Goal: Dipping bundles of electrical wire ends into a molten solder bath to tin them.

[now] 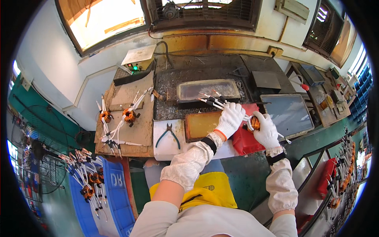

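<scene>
Both gloved hands grip a copper-wound ring coil: the right hand clasps its body, the left hand its white sleeved leads, which point up-left, away from the person.

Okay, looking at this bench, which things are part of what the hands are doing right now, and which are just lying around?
In use:
- copper-wound ring coil with white sleeved leads, held by left hand and right hand
- shallow metal tray that the leads reach toward

Lying about:
- teal-handled pliers
- two finished coils on the cardboard
- blue plastic crate of coils
- red plastic box
</scene>
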Tool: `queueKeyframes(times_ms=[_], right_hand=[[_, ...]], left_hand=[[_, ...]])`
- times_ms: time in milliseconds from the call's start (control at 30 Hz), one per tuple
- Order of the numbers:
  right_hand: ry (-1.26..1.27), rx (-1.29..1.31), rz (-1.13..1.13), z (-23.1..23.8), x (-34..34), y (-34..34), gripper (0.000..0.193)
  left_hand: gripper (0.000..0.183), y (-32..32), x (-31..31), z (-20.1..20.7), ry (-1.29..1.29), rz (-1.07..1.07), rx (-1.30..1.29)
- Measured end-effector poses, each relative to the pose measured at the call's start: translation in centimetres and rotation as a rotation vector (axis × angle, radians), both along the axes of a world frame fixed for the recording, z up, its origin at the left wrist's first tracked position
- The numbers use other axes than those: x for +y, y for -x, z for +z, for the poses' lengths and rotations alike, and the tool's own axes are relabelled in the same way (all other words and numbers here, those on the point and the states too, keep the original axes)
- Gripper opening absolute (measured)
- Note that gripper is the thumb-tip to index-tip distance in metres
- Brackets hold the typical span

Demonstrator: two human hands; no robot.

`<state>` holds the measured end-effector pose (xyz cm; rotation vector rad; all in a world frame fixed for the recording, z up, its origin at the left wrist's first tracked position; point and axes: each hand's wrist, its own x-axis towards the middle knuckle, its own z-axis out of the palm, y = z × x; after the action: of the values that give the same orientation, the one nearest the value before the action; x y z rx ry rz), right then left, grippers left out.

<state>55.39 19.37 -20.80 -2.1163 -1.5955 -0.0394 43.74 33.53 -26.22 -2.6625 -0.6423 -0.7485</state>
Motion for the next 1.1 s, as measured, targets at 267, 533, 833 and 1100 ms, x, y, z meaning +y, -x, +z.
queueKeyframes(times_ms=[267,533,833,1100], right_hand=[[-0.011,-0.024,-0.129,-1.0,3.4,0.0,0.050],[0.021,-0.036,-0.181,-0.5,5.1,0.7,0.042],[0.020,-0.061,-0.205,0.0,5.4,0.9,0.041],[0.054,-0.075,-0.217,0.4,5.5,1.1,0.033]], left_hand=[[0.010,-2.2,4.5,-0.8,0.092,-0.104,-0.107],[0.011,-2.4,6.4,-1.8,0.166,-0.156,-0.138],[0.011,-2.6,7.0,-1.9,0.178,-0.160,-0.078],[0.011,-2.6,7.0,-2.0,0.227,-0.151,-0.041]])
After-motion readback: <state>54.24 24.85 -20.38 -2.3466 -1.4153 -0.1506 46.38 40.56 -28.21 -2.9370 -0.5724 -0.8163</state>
